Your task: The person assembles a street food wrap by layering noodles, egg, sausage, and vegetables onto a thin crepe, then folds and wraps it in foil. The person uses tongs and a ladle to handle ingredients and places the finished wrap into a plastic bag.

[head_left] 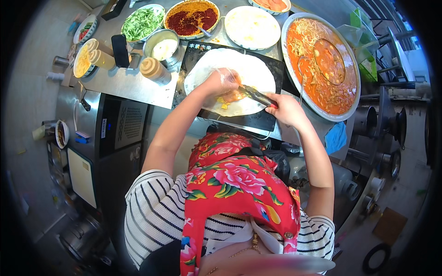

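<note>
A round white flatbread [251, 69] lies spread on a black board [258, 120] in front of me. My left hand [220, 82], in a thin clear glove, rests on the flatbread next to a small heap of orange and yellow filling [230, 97]. My right hand [286, 108] grips dark metal tongs [256, 95], whose tips reach into that filling.
A big round pan of orange-red stew [322, 64] with a ladle stands to the right. Behind the board are bowls of green vegetable strips [142, 22], red chili [191, 18] and a pale plate [252, 26], a steel pot [162, 45], squeeze bottles [154, 69] and a black phone [120, 50].
</note>
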The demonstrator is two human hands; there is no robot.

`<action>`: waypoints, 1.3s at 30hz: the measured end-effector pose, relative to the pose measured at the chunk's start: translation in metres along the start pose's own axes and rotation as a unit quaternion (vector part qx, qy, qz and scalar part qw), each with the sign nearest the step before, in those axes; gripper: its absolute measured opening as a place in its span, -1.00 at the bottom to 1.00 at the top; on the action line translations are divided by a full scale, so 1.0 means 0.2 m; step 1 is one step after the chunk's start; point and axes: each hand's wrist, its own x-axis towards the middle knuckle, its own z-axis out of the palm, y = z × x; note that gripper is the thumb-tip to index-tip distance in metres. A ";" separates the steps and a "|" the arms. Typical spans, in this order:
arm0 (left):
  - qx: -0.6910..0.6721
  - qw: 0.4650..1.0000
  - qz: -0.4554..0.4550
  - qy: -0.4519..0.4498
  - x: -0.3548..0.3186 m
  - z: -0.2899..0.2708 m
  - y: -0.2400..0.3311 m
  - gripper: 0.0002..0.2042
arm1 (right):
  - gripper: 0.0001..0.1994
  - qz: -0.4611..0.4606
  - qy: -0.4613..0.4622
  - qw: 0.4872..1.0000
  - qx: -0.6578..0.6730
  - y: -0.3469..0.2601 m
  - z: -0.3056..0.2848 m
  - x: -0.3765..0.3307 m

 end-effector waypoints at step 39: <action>0.333 0.942 0.038 0.023 -0.29 0.05 0.04 -0.55 | -0.52 -0.062 0.099 0.955 -0.274 -0.15 0.21 -0.02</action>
